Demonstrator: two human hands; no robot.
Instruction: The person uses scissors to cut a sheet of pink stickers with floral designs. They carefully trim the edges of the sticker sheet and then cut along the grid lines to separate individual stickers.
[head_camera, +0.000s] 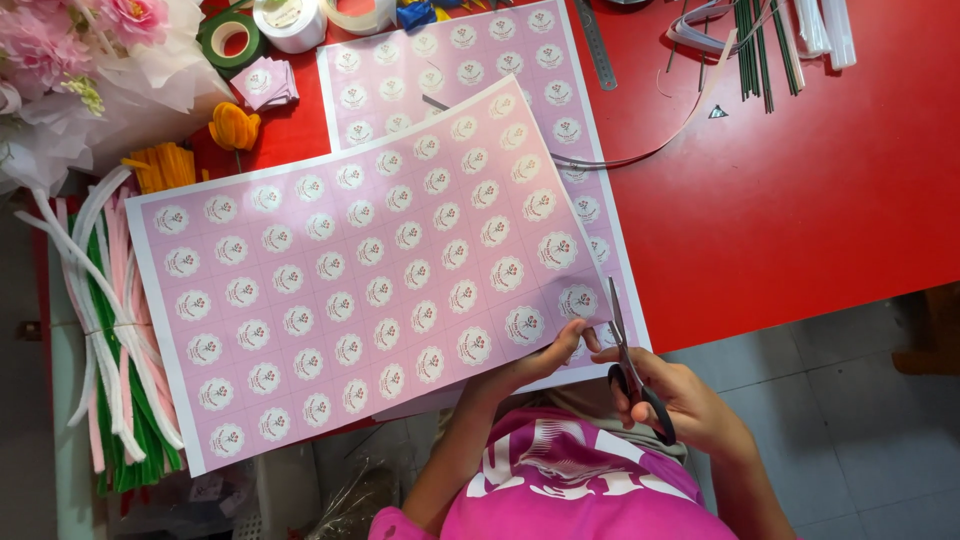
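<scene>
While scissors (630, 370) cut it, pink sticker sheet (350, 270) shows round white labels.

You look down on a red table (800, 200), with grey tiled floor (850, 420) just beside its near edge.

The one camera sits on my head, looking steeply down past my chest, close over my hands (620, 375) and the near edge of the red table (800, 200).
</scene>
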